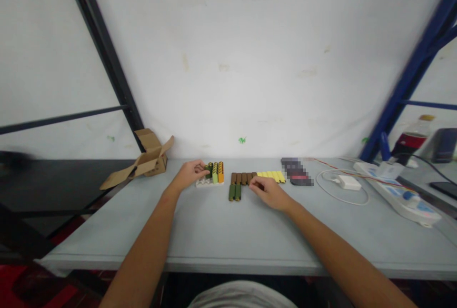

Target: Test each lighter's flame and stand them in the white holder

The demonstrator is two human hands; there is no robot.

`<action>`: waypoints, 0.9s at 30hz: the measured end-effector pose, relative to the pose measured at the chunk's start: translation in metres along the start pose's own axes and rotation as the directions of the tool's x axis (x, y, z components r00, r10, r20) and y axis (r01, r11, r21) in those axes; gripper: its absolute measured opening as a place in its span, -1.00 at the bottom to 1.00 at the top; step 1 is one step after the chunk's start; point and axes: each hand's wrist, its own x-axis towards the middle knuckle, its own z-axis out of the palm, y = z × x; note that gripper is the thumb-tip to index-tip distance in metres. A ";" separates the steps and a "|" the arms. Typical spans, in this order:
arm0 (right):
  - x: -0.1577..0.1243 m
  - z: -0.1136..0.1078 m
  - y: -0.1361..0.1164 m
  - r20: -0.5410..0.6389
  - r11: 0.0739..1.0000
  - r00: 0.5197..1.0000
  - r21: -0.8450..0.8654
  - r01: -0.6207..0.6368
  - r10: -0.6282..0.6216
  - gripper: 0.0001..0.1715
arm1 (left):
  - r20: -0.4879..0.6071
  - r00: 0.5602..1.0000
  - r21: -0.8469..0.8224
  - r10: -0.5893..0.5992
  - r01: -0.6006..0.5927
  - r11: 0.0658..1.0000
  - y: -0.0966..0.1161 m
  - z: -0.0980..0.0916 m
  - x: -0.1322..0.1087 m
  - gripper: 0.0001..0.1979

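Note:
My left hand (193, 173) is at a white holder (203, 184) with round slots. Its thumb and fingers pinch a dark green cylinder at the holder's back. Beside it in the holder stand light green cylinders (214, 176) and orange cylinders (221, 175) with dark, gold-marked tops. My right hand (269, 193) rests low over the table with its fingers curled together, at the right end of a row of brown cylinders (241, 178). Whatever its fingertips hold is too small to make out. In front of that row lie two green cylinders (234, 192). Yellow cylinders (273, 176) lie behind my right hand.
An opened cardboard box (155, 160) sits at the table's back left. A blurred dark item (297, 172) lies right of the yellow cylinders. Farther right are a white charger (349, 183) with cables and a long power strip (400, 198). A bottle (414, 139) stands beyond.

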 end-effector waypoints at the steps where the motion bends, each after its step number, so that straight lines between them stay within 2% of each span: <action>1: 0.000 0.001 0.001 0.011 1.000 1.000 -0.013 0.002 -0.002 -0.86 | 0.011 1.000 -0.015 -0.009 0.009 1.000 -0.001 0.001 0.000 -0.64; 4: -0.001 0.004 0.002 0.012 0.993 0.996 -0.072 0.094 -0.093 -0.90 | 0.027 1.000 -0.041 -0.016 0.017 0.999 -0.001 0.006 0.001 -0.63; 7: -0.001 0.008 0.001 0.047 0.959 0.972 -0.154 0.236 -0.232 -0.70 | 0.035 0.999 -0.032 -0.016 0.017 0.999 -0.003 0.010 0.002 -0.65; 10: -0.002 0.015 0.001 0.196 0.904 0.928 -0.231 0.359 -0.318 -0.44 | 0.056 0.998 0.001 -0.010 0.010 1.000 -0.007 0.012 0.005 -0.68; 12: -0.002 0.019 0.000 0.293 0.866 0.901 -0.295 0.405 -0.321 -0.38 | 0.052 0.999 0.038 -0.006 0.004 0.999 -0.008 0.011 0.006 -0.70; 14: -0.002 0.021 -0.002 0.340 0.841 0.891 -0.345 0.417 -0.302 -0.41 | 0.038 0.999 0.069 -0.008 0.006 0.998 -0.008 0.011 0.006 -0.69; 18: -0.002 0.015 -0.009 0.343 0.824 0.896 -0.392 0.409 -0.282 -0.60 | 0.021 1.000 0.106 -0.007 0.005 0.994 -0.002 0.010 0.004 -0.65; 21: -0.003 0.011 -0.013 0.370 0.797 0.889 -0.432 0.422 -0.271 -0.70 | 0.049 0.999 0.105 -0.010 0.005 0.995 0.000 0.008 0.003 -0.65; 25: -0.002 0.015 -0.013 0.406 0.726 0.876 -0.515 0.456 -0.261 -0.74 | 0.116 0.992 0.062 -0.047 0.040 0.997 -0.009 -0.001 0.003 -0.66; 27: 0.000 0.020 -0.010 0.396 0.716 0.885 -0.541 0.441 -0.246 -0.74 | 0.095 0.994 0.062 -0.052 0.046 0.997 -0.016 -0.007 0.004 -0.65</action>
